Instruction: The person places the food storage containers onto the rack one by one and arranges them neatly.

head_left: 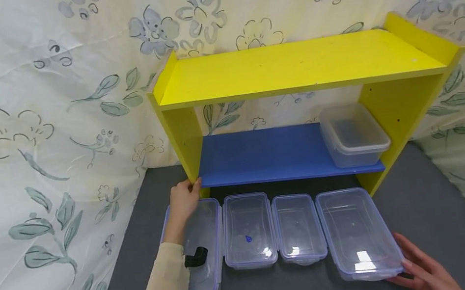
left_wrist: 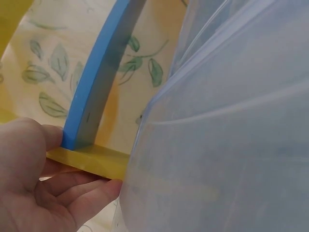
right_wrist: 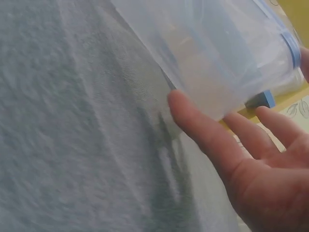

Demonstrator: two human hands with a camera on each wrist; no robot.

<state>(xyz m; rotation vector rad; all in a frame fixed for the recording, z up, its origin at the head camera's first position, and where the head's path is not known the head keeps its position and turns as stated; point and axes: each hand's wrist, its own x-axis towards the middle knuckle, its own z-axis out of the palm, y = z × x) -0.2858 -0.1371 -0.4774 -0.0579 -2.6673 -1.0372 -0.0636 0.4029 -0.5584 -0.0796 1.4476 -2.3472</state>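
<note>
My left hand [head_left: 184, 199] grips the lower part of the yellow side panel [left_wrist: 104, 162], where the blue shelf board [head_left: 261, 156] meets it. Its thumb lies on the front edge and its fingers reach behind the panel. Below that arm is a large clear container [head_left: 208, 227] with a lid. At the front right corner of the rightmost clear container [head_left: 356, 231] is my right hand [head_left: 424, 269], its digits holding around the corner. In the right wrist view one fingertip [right_wrist: 178, 99] meets the container's lower edge, with another at the lid's rim.
Between the outer containers stand a medium lidded container [head_left: 246, 217] bearing a small blue mark and a smaller one [head_left: 299, 229]. Another lidded container [head_left: 356, 135] sits at the right end of the blue board. Floral cloth [head_left: 54, 115] hangs behind the yellow shelf unit [head_left: 292, 64].
</note>
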